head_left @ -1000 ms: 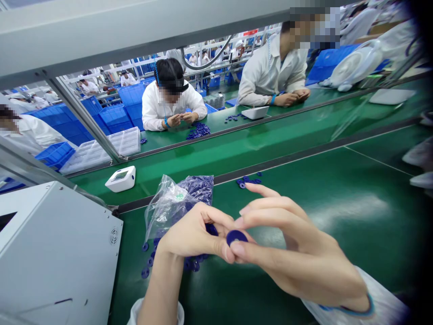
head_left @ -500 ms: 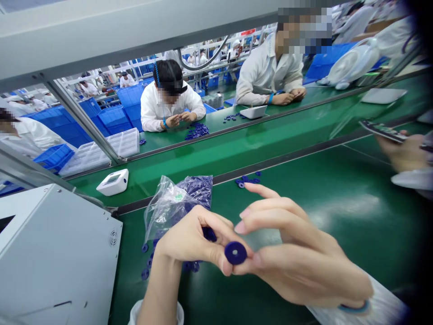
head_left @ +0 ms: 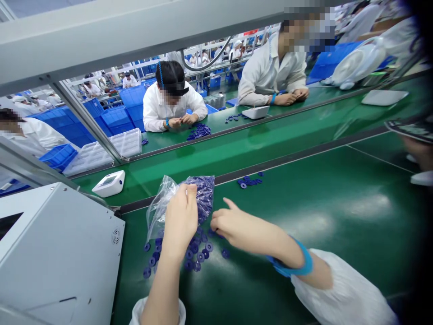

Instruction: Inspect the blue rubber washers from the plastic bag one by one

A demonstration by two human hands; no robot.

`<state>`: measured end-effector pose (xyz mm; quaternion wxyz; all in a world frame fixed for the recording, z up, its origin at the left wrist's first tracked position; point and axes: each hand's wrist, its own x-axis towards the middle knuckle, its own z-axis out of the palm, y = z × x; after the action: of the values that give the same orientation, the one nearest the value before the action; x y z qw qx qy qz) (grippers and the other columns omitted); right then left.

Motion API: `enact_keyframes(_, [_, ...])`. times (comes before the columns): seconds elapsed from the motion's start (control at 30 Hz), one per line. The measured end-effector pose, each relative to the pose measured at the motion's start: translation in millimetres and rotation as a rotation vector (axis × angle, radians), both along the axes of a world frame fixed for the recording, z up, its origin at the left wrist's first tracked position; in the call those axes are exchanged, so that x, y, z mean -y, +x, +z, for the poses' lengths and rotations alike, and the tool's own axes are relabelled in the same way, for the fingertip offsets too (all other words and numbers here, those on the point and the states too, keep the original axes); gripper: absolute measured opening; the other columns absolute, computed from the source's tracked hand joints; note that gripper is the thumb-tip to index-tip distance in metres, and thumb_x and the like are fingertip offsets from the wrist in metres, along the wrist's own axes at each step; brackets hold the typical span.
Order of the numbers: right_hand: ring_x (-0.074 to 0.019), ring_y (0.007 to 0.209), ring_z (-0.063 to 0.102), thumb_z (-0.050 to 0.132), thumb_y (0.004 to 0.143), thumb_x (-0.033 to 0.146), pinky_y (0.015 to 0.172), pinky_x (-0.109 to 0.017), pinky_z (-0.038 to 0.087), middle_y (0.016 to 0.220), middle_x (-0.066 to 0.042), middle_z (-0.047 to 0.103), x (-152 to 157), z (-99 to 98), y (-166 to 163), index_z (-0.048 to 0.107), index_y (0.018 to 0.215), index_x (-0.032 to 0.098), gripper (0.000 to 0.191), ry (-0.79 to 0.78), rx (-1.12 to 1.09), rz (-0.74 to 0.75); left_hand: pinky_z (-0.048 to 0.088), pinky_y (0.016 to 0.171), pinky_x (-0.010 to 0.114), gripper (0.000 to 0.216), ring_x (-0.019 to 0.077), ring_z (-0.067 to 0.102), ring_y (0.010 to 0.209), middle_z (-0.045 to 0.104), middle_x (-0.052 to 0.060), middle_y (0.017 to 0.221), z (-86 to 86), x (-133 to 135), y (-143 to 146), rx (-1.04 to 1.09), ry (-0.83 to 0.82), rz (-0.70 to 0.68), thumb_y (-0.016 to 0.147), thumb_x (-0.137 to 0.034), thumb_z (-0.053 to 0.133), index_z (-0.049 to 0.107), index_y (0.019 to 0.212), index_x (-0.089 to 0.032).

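Observation:
My left hand lies back-up on a clear plastic bag of dark blue rings, its fingers stretched over the bag's top. My right hand, with a blue wristband, reaches left with its fingers curled and the fingertips down at the edge of a scatter of loose blue rings on the green table. I cannot see what those fingertips pinch. The two hands are a little apart.
A small group of blue rings lies farther back by the belt's edge. A grey cabinet stands at my left, a white device behind it. Co-workers in white sit across the belt. Another person's hand with a phone shows at right.
My hands held one blue ring up between them before. Both have since dropped to the table: the left onto the bag, the right to the loose rings. The ring is out of sight.

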<state>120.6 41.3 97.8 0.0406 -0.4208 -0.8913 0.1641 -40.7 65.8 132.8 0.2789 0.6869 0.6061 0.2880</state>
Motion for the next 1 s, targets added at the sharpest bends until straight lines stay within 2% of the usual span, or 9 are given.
enact_keyframes(0.07, [-0.0211, 0.081, 0.064, 0.047, 0.077, -0.003, 0.101, -0.07, 0.031, 0.076, -0.003, 0.065, -10, -16.8, -9, 0.065, 0.078, 0.017, 0.027, -0.142, 0.064, 0.019, 0.04, 0.08, 0.034, 0.046, 0.026, 0.06, 0.089, 0.065, 0.008, 0.085, 0.3, -1, 0, -0.052, -0.002, 0.051, 0.099, -0.048, 0.022, 0.057, 0.091, -0.02])
enact_keyframes(0.13, [-0.0232, 0.085, 0.065, 0.051, 0.079, 0.001, 0.097, -0.067, 0.037, 0.081, -0.004, 0.066, -16, -26.6, -14, 0.066, 0.086, 0.017, 0.024, -0.152, 0.068, -0.004, 0.041, 0.083, 0.036, 0.046, 0.0276, 0.061, 0.095, 0.066, 0.01, 0.091, 0.9, -2, 1, -0.06, -0.013, 0.045, 0.1, -0.047, 0.021, 0.058, 0.092, -0.02])
enact_keyframes(0.27, [-0.0285, 0.1, 0.06, 0.043, 0.089, 0.007, 0.098, -0.062, 0.037, 0.102, -0.014, 0.064, -20, -22.0, -10, 0.062, 0.102, 0.012, 0.024, -0.02, 0.051, -0.127, 0.041, 0.084, 0.039, 0.051, 0.0287, 0.061, 0.093, 0.066, 0.012, 0.092, 0.2, -3, 2, -0.066, -0.021, 0.018, 0.099, -0.048, 0.017, 0.058, 0.089, -0.019])
enact_keyframes(0.33, [-0.0269, 0.099, 0.058, 0.038, 0.094, 0.009, 0.097, -0.056, 0.039, 0.102, -0.013, 0.063, -20, -11.4, -6, 0.061, 0.104, 0.012, 0.024, 0.09, -0.012, -0.172, 0.041, 0.082, 0.04, 0.055, 0.0289, 0.061, 0.09, 0.066, 0.012, 0.089, -1.6, -4, 2, -0.072, -0.029, 0.028, 0.099, -0.052, 0.015, 0.057, 0.087, -0.019])
enact_keyframes(0.43, [-0.023, 0.095, 0.057, 0.04, 0.098, 0.017, 0.094, -0.046, 0.043, 0.097, -0.009, 0.063, -15, 6.6, -4, 0.061, 0.101, 0.014, 0.021, 0.329, -0.221, -0.18, 0.041, 0.082, 0.04, 0.056, 0.0271, 0.06, 0.089, 0.064, 0.012, 0.088, -5.6, -4, 4, 0.002, -0.018, 0.011, 0.098, -0.055, 0.013, 0.054, 0.086, -0.019])
enact_keyframes(0.53, [-0.0211, 0.098, 0.056, 0.043, 0.099, 0.023, 0.106, -0.051, 0.035, 0.099, -0.008, 0.062, -4, 19.9, -5, 0.061, 0.103, 0.014, 0.021, 0.447, -0.368, -0.143, 0.043, 0.077, 0.035, 0.056, 0.0231, 0.059, 0.081, 0.062, 0.008, 0.081, -10.0, -3, 6, 0.172, -0.042, -0.057, 0.097, -0.059, 0.014, 0.053, 0.088, -0.02])
enact_keyframes(0.67, [-0.0214, 0.105, 0.055, 0.045, 0.098, 0.02, 0.113, -0.064, 0.018, 0.109, -0.008, 0.06, 6, 25.4, -7, 0.063, 0.1, 0.016, 0.019, 0.386, -0.347, -0.092, 0.044, 0.06, 0.028, 0.06, 0.0187, 0.055, 0.066, 0.055, 0.003, 0.064, -14.2, -1, 9, 0.412, -0.187, -0.179, 0.092, -0.067, 0.019, 0.057, 0.086, -0.021])
enact_keyframes(0.8, [-0.023, 0.109, 0.054, 0.045, 0.097, 0.019, 0.111, -0.067, 0.02, 0.119, -0.011, 0.057, 6, 24.0, -5, 0.064, 0.092, 0.016, 0.02, 0.346, -0.322, -0.049, 0.038, 0.048, 0.023, 0.059, 0.0146, 0.047, 0.055, 0.048, 0.0, 0.056, -14.7, -1, 11, 0.527, -0.281, -0.205, 0.089, -0.07, 0.027, 0.058, 0.083, -0.021])
enact_keyframes(1.0, [-0.0195, 0.098, 0.055, 0.043, 0.097, 0.016, 0.111, -0.07, 0.013, 0.101, -0.007, 0.059, 6, 26.2, -7, 0.064, 0.086, 0.015, 0.023, 0.433, -0.358, -0.041, 0.023, 0.037, 0.017, 0.062, 0.0074, 0.028, 0.042, 0.035, -0.005, 0.055, -12.1, 0, 12, 0.664, -0.411, -0.222, 0.083, -0.078, 0.026, 0.05, 0.082, -0.021])
